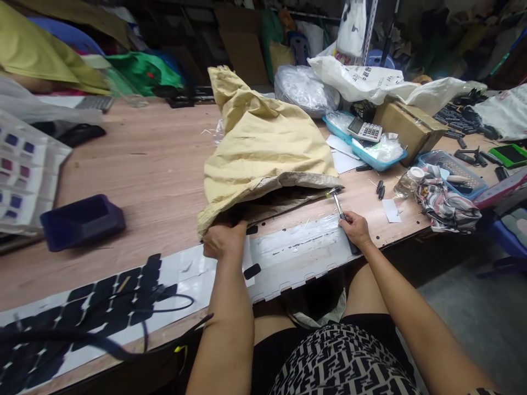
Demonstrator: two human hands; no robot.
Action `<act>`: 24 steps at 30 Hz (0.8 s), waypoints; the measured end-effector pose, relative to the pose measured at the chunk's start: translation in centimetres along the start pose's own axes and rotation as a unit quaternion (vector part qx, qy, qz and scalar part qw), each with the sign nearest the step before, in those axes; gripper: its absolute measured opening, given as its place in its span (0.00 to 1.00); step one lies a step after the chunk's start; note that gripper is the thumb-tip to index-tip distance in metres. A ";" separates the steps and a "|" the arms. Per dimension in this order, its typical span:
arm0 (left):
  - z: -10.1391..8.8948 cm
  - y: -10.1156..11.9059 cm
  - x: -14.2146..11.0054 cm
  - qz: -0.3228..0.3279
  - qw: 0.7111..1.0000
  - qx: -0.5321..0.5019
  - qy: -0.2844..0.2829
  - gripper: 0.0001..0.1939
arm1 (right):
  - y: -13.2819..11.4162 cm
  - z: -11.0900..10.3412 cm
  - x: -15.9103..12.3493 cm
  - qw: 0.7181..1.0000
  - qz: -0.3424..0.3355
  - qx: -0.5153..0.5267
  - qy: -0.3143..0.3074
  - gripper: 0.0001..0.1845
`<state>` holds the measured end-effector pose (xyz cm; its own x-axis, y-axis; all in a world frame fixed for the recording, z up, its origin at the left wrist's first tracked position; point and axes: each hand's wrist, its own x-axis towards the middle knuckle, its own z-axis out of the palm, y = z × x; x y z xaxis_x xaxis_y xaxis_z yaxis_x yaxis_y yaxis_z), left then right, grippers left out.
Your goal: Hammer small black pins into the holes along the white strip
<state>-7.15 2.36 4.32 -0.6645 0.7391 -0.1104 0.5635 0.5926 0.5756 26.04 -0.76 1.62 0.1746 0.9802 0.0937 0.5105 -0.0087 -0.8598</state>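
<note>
A big yellow woven sack (263, 148) lies on the wooden table (156, 164), its open mouth facing me. My left hand (224, 240) is closed at the lower lip of the sack's mouth, fingers curled over the edge. My right hand (356, 229) is closed round a slim metal tool with a dark handle (340, 207), its tip pointing at the sack's right corner. Under both hands lies a white plastic sheet (300, 255) with a small black piece (252, 271) on it.
A dark blue tray (82, 221) sits at the left, with rows of black pieces and a cable (119, 299) in front of it. To the right are a calculator (365, 130), blue baskets (450, 170), a cardboard box (407, 129), folded patterned cloth (447, 203) and plastic bags.
</note>
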 end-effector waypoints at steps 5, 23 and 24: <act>1.8 -0.4 -5.7 0.158 0.984 -0.042 -0.065 0.15 | 0.1 0.0 0.0 1.000 0.000 0.001 -0.001 0.15; 6.9 1.2 -8.5 0.392 0.897 -0.083 -0.190 0.08 | -3.3 -2.5 -4.0 0.994 -0.095 -0.053 0.025 0.19; 6.9 1.3 -8.5 0.389 0.898 -0.083 -0.191 0.08 | -3.6 -2.7 -4.8 0.993 -0.102 -0.065 0.003 0.19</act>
<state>2.61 -0.96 0.43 0.1319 0.9832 0.1261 0.6820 -0.1823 0.7083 25.68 -5.94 5.64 0.0601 0.9630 0.2627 0.6402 0.1647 -0.7503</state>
